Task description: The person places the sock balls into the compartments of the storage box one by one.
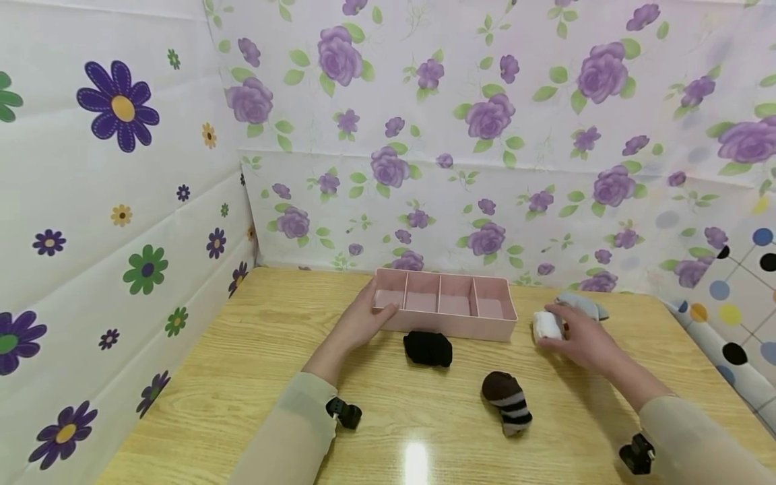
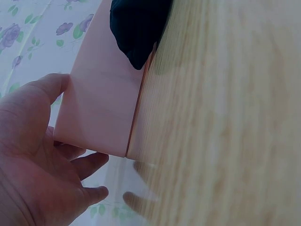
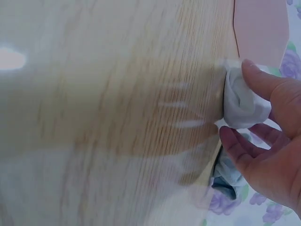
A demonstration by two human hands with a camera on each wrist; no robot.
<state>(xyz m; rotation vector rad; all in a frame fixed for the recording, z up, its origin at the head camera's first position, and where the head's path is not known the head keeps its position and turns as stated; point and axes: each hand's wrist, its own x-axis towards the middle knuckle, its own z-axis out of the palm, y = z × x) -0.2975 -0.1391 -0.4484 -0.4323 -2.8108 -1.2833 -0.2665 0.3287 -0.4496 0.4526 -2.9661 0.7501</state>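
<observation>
A pink divided box (image 1: 451,325) stands at the back of the table, its compartments bare. My left hand (image 1: 360,320) grips its left end, thumb at the front rim; the fingers reach round the end wall in the left wrist view. My right hand (image 1: 578,337) holds a rolled white sock (image 1: 547,326) right of the box, thumb on one side and fingers on the other, as the right wrist view shows. Just behind that hand lies a light grey-blue sock (image 1: 580,305), partly covered by it. In front of the box sits a rolled black sock (image 1: 428,349).
Nearer on the wooden table (image 1: 254,404) lies a brown sock with grey and black stripes (image 1: 509,403). Flowered cloth (image 1: 388,202) hangs behind the table's back edge and along its left side. A dotted cloth (image 1: 739,296) borders the right.
</observation>
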